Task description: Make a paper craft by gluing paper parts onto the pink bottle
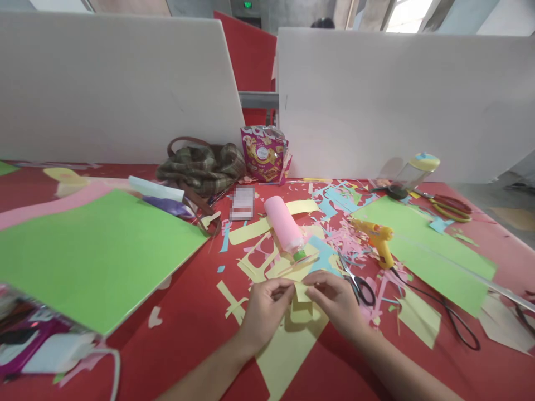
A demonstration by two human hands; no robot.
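Note:
Between my two hands is a small piece of yellow paper [302, 293], pinched at its upper edge. My left hand [267, 309] closes thumb and fingers on its left corner. From the other side my right hand [334, 301] grips it with fingertips pressed together. Beneath them lies a larger yellow sheet [281, 359] on the red table. Just beyond the hands rests a pink paper-wrapped bottle [285, 225] on its side, its green cap [300, 255] pointing toward me. Scissors [359, 284] with black handles lie beside my right hand.
A yellow glue gun [380, 239] with a black cord sits at right on a green sheet [443, 256]. Another green sheet [100, 256] covers the left. Pink paper scraps [345, 239] are strewn around. A snack bag [264, 156] and plaid cloth [203, 167] stand before white partitions [397, 100].

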